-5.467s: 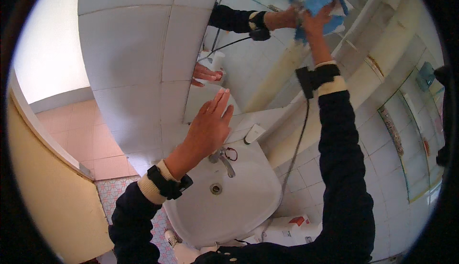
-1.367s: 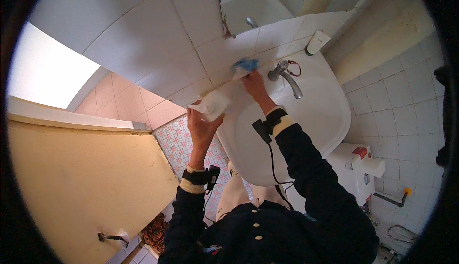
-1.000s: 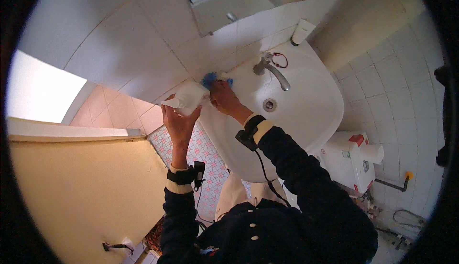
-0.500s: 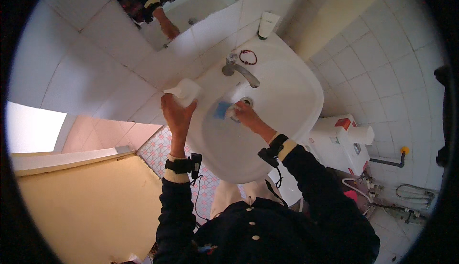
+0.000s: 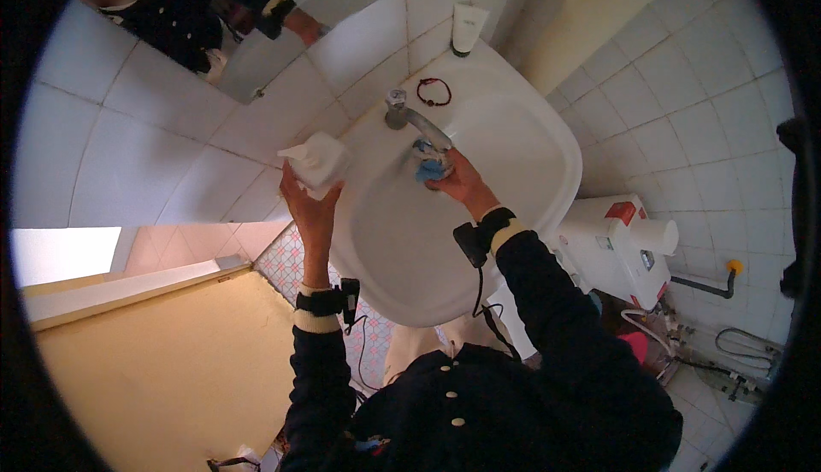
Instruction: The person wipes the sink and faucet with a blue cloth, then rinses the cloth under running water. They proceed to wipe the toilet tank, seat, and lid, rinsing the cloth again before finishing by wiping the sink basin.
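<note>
We see the right hand [image 5: 457,181] clenched around a blue cloth [image 5: 428,169], pressing it against the spout end of the metal tap [image 5: 416,123], over the back part of the white sink's [image 5: 522,147] bowl. The left hand [image 5: 310,203] grips a white soap dispenser [image 5: 318,160] from below, holding it at the sink's left rim, close to the tiled wall. On the sink's back edge lie a dark red bracelet [image 5: 434,91] and, at the far corner, a white tube [image 5: 468,27] standing on its cap.
</note>
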Available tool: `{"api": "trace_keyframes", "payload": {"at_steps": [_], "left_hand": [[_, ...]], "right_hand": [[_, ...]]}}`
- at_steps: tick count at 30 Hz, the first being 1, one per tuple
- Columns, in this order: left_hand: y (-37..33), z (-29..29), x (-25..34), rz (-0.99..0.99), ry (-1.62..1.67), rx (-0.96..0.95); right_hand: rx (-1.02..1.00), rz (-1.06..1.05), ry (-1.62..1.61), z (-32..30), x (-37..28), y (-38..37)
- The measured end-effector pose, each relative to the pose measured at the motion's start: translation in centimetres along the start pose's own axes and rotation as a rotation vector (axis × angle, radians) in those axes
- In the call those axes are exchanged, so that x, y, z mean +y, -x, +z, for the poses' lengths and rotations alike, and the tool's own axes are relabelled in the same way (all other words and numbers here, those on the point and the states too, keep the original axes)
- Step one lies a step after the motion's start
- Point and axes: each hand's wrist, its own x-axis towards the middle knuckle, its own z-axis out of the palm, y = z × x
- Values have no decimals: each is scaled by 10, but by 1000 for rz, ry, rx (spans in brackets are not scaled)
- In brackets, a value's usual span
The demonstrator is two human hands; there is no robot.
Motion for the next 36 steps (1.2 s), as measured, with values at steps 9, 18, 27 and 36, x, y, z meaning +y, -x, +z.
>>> {"api": "trace_keyframes", "payload": {"at_steps": [9,18,27,36], "left_hand": [[80,54,21,-746,794,-282],[68,150,14,-1149,1397,-639],[58,203,-1,-1047,1553,-396],[67,226,12,-1172,1338,-359]], "right_hand": [[-53,52,-57,-4,-3,9],[-64,44,504,-7,-24,17],[202,-282,1110,14,-20,24],[339,-480,1504,27,-12,10]]}}
